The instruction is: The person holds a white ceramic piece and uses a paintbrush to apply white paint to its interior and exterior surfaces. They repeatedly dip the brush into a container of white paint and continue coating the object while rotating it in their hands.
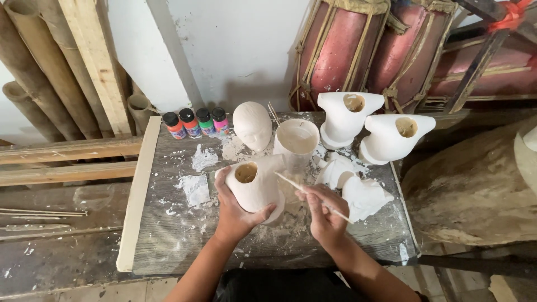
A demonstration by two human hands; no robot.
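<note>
Left hand point(235, 210) clasping white hollow figure point(256, 184), right hand point(324, 215) pinching thin brush point(307, 193); loose grip probably risks toppling it into plastic cup point(296, 142).

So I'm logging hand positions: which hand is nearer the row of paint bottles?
Left. The left hand grips the white hollow figure, below and right of the paint bottles. The right hand, holding a thin stick, is farther right.

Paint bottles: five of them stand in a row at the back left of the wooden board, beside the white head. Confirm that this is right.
Not quite. The head view shows four paint bottles, not five, in a row at the back left of the wooden board, beside the white head.
</note>
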